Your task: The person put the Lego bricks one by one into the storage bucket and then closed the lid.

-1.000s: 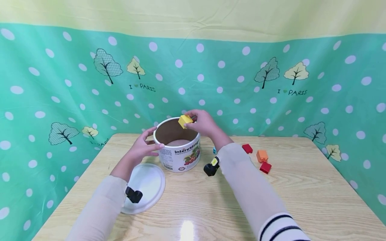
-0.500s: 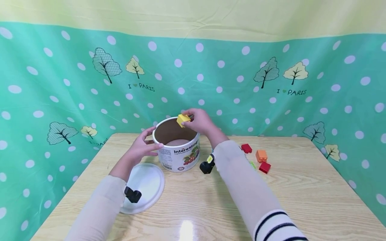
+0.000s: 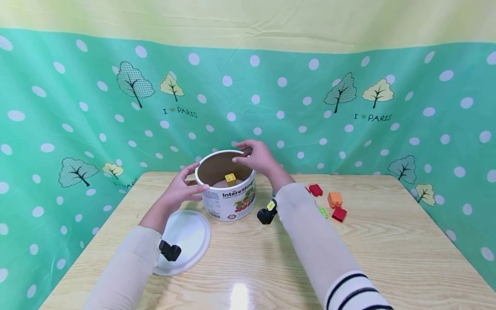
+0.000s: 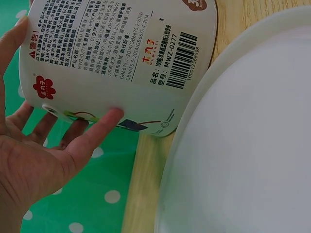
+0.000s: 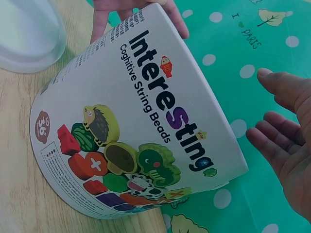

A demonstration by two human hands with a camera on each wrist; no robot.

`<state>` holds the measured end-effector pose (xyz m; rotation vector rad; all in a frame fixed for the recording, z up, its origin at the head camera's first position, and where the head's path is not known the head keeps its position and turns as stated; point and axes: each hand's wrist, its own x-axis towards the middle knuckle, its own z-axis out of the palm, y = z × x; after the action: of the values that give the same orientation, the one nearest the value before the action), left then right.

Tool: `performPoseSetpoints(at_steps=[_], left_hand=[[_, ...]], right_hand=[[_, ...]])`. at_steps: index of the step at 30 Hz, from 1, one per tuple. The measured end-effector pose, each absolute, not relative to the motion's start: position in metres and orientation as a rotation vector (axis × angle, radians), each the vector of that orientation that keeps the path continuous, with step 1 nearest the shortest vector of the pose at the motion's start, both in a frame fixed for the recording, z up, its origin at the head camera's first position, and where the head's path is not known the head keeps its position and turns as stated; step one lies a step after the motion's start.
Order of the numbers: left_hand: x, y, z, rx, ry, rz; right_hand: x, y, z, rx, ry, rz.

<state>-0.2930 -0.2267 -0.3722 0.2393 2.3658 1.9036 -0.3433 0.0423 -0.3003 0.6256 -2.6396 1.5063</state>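
A white cardboard bucket (image 3: 231,204) printed "Interesting" stands upright, its top uncovered. One yellow toy brick (image 3: 230,179) with studs lies inside it on the bottom. My left hand (image 3: 179,191) rests against the bucket's left side, thumb at the front rim and the other fingers spread towards the back; in the left wrist view this hand (image 4: 53,155) touches the outer wall with extended fingers. Over the bucket's right rim is my right hand (image 3: 257,158), thumb and fingers parted with nothing between them. The right wrist view shows that hand (image 5: 291,126) apart from the bucket.
A round white lid (image 3: 186,241) lies on the wooden table (image 3: 248,262), partly under my left forearm. To the right are an orange brick (image 3: 335,199), red bricks (image 3: 339,214) and a green piece (image 3: 323,212), with my right sleeve covering part of them. Behind hangs a dotted green curtain (image 3: 267,90).
The yellow brick, earlier pinched in my right hand above the rim, has dropped to the bucket's bottom. My right fingers have parted. The left hand stays at the bucket.
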Motion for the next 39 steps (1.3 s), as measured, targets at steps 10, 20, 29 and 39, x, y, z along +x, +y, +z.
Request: performPoseSetpoints(at_steps=[10, 20, 29, 39], left_hand=[[-0.293, -0.226, -0.372, 0.238, 2.369, 1.901], [-0.292, -0.227, -0.372, 0.248, 2.363, 1.91], [-0.292, -0.226, -0.372, 0.241, 2.367, 1.904], [-0.291, -0.226, -0.371, 0.259, 2.357, 1.909]], right_hand=[[-0.333, 0.051, -0.301, 0.606, -2.575, 1.572], [-0.318, 0.071, -0.31, 0.604, -2.494, 1.65], [-0.306, 0.083, -0.316, 0.573, -2.471, 1.632], [-0.29, 0.093, -0.323, 0.613, -2.378, 1.641]])
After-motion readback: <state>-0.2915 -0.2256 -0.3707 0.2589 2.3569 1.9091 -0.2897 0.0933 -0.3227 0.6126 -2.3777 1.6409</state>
